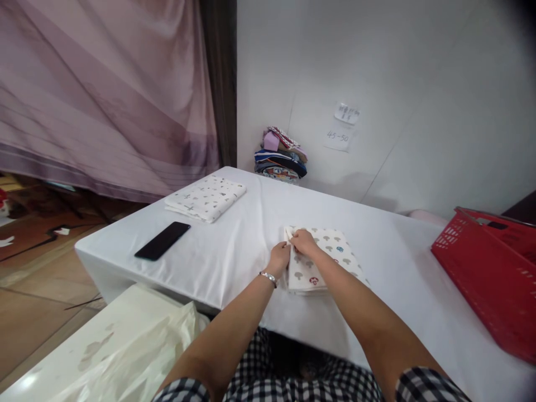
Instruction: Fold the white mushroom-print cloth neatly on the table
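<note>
In the head view a folded white cloth (312, 273) printed with grey mushrooms and a few red and blue ones lies on the white-covered table (234, 262). My right hand (304, 243) pinches the cloth's far left corner from above. At the same left edge, just nearer to me, my left hand (280, 258) is closed against the fabric, its fingertips partly hidden. Toward the table's far left rests a second folded white cloth (207, 198) with small dark prints. A black smartphone (162, 241) lies flat in front of that one.
A red plastic basket (489, 273) stands at the table's right side. Behind the far edge rises a stack of folded clothes (280, 156) against the wall. Below left, a pale plastic bag (146, 357) lies on a white surface (113, 329). A pink curtain (113, 95) hangs at the left.
</note>
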`<state>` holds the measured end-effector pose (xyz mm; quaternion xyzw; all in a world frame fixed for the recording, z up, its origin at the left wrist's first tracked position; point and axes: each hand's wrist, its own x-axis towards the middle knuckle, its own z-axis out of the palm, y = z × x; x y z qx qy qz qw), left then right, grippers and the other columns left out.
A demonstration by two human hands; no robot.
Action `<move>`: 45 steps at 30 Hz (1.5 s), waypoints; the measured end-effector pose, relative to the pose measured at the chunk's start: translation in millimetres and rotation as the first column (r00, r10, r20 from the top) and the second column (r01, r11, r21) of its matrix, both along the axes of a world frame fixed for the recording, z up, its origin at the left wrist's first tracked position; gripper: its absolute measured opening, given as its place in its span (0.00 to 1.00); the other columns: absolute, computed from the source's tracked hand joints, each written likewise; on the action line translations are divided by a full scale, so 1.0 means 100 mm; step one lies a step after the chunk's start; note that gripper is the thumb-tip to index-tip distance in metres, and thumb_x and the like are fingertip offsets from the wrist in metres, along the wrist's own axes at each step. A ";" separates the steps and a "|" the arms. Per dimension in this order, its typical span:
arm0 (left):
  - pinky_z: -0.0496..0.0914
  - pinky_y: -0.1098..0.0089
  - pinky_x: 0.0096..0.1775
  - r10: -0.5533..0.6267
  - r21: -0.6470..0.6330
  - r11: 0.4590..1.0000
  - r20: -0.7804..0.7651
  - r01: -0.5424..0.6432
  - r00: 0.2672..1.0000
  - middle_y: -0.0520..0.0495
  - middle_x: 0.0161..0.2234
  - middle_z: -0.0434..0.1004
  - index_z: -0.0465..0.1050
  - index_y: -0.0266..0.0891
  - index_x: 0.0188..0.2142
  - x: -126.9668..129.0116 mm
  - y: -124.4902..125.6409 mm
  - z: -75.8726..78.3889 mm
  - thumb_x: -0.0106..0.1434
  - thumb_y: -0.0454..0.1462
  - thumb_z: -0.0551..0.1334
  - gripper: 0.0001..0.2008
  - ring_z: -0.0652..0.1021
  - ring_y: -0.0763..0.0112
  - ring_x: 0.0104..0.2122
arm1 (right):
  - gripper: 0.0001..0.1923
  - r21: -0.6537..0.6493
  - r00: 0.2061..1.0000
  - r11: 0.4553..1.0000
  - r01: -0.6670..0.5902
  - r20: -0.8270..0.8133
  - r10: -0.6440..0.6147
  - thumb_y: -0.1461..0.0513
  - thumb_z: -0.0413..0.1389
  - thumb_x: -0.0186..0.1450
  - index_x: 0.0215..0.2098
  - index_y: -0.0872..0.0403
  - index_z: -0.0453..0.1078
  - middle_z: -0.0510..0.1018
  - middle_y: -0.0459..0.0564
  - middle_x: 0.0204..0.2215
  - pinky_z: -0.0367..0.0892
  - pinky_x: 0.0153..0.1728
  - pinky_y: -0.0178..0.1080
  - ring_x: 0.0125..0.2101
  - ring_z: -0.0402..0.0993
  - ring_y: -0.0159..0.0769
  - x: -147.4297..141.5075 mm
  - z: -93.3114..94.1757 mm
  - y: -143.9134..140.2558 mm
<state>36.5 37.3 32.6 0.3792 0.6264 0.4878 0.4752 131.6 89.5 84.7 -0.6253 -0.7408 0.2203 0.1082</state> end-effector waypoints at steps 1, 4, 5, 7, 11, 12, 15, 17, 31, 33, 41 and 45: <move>0.67 0.70 0.41 -0.001 0.000 1.000 0.003 0.001 1.000 0.40 0.40 0.79 0.73 0.34 0.44 0.00 0.00 -0.01 0.57 0.41 0.60 0.17 0.76 0.63 0.41 | 0.10 -0.012 1.000 1.000 0.001 -0.020 -0.002 0.66 0.52 0.54 0.16 0.56 0.69 0.69 0.46 0.11 0.59 0.24 0.29 0.20 0.69 0.30 -0.01 -0.02 0.01; 0.66 0.69 0.43 -0.015 -0.007 1.000 0.017 0.016 1.000 0.40 0.41 0.78 0.72 0.33 0.45 0.00 -0.04 -0.02 0.56 0.42 0.62 0.19 0.76 0.62 0.41 | 0.11 -0.063 0.995 0.998 -0.004 -0.100 -0.003 0.64 0.52 0.57 0.18 0.56 0.68 0.70 0.45 0.11 0.60 0.22 0.29 0.17 0.68 0.29 0.00 -0.10 0.01; 0.66 0.69 0.43 -0.026 -0.004 1.000 0.020 0.026 0.999 0.40 0.41 0.78 0.71 0.33 0.47 0.00 -0.06 -0.01 0.55 0.42 0.63 0.21 0.76 0.62 0.42 | 0.12 -0.082 0.991 0.997 -0.009 -0.131 -0.002 0.63 0.51 0.59 0.19 0.56 0.69 0.71 0.46 0.13 0.60 0.21 0.29 0.16 0.68 0.29 0.01 -0.13 0.01; 0.67 0.68 0.43 -0.043 0.003 0.999 0.009 0.043 0.999 0.40 0.43 0.77 0.68 0.34 0.51 0.02 -0.11 0.01 0.53 0.40 0.65 0.26 0.76 0.61 0.43 | 0.14 -0.116 0.983 0.993 -0.025 -0.184 0.003 0.63 0.48 0.62 0.23 0.57 0.70 0.74 0.47 0.17 0.61 0.20 0.29 0.16 0.68 0.28 0.05 -0.16 -0.01; 0.66 0.67 0.45 -0.059 -0.006 0.998 -0.108 0.058 0.992 0.39 0.47 0.75 0.63 0.34 0.55 0.08 -0.17 0.06 0.50 0.34 0.66 0.32 0.74 0.60 0.46 | 0.12 -0.141 0.975 0.987 -0.075 -0.220 0.042 0.69 0.47 0.60 0.31 0.57 0.73 0.77 0.46 0.23 0.64 0.24 0.29 0.21 0.71 0.28 0.13 -0.16 -0.04; 0.66 0.67 0.46 -0.058 -0.009 0.998 -0.138 0.057 0.989 0.40 0.47 0.74 0.62 0.34 0.56 0.09 -0.18 0.06 0.50 0.31 0.64 0.32 0.74 0.60 0.47 | 0.12 -0.139 0.974 0.986 -0.089 -0.221 0.056 0.69 0.48 0.59 0.32 0.56 0.73 0.78 0.46 0.24 0.65 0.27 0.29 0.23 0.73 0.29 0.16 -0.14 -0.03; 0.65 0.68 0.49 -0.042 -0.006 0.999 -0.185 0.041 0.982 0.40 0.51 0.72 0.60 0.34 0.57 0.11 -0.19 0.06 0.50 0.26 0.60 0.33 0.72 0.61 0.50 | 0.13 0.010 0.975 0.985 -0.171 -0.142 0.171 0.69 0.49 0.59 0.34 0.55 0.74 0.79 0.48 0.33 0.64 0.40 0.33 0.37 0.73 0.34 0.21 -0.10 0.04; 0.64 0.68 0.51 -0.040 -0.003 0.999 -0.186 0.041 0.982 0.40 0.52 0.71 0.58 0.33 0.59 0.11 -0.19 0.05 0.50 0.26 0.58 0.34 0.71 0.62 0.51 | 0.14 0.177 0.963 0.947 -0.267 0.019 0.268 0.69 0.48 0.60 0.40 0.55 0.73 0.76 0.51 0.44 0.59 0.48 0.34 0.47 0.68 0.36 0.23 -0.09 0.15; 0.64 0.66 0.53 -0.031 0.003 0.999 -0.204 0.033 0.978 0.35 0.55 0.67 0.51 0.29 0.62 0.17 -0.29 0.11 0.54 0.26 0.53 0.35 0.71 0.61 0.52 | 0.24 0.184 0.921 0.932 -0.312 0.300 0.249 0.52 0.38 0.70 0.35 0.53 0.73 0.78 0.50 0.37 0.56 0.37 0.34 0.39 0.71 0.35 -0.09 -0.18 0.61; 0.64 0.66 0.53 -0.032 0.003 0.999 -0.210 0.033 0.977 0.35 0.54 0.69 0.51 0.28 0.62 0.18 -0.30 0.12 0.54 0.26 0.53 0.35 0.72 0.60 0.51 | 0.27 0.186 0.921 0.937 -0.294 0.316 0.226 0.50 0.36 0.70 0.36 0.53 0.73 0.78 0.51 0.36 0.56 0.37 0.35 0.38 0.71 0.35 -0.15 -0.19 0.62; 0.63 0.65 0.55 -0.017 -0.011 1.000 -0.191 0.015 0.982 0.36 0.56 0.66 0.52 0.29 0.62 0.15 -0.29 0.06 0.53 0.26 0.53 0.35 0.70 0.60 0.53 | 0.33 0.120 0.912 0.957 -0.265 0.353 0.209 0.43 0.35 0.67 0.37 0.55 0.74 0.79 0.56 0.37 0.59 0.36 0.36 0.38 0.73 0.39 -0.29 -0.25 0.66; 0.61 0.66 0.56 -0.014 0.030 0.999 -0.180 0.019 0.984 0.37 0.58 0.64 0.52 0.29 0.62 0.15 -0.29 0.04 0.53 0.26 0.53 0.35 0.67 0.62 0.55 | 0.34 0.073 0.899 0.948 -0.310 0.347 0.268 0.42 0.34 0.67 0.36 0.52 0.75 0.79 0.51 0.37 0.59 0.35 0.34 0.38 0.73 0.37 -0.23 -0.18 0.70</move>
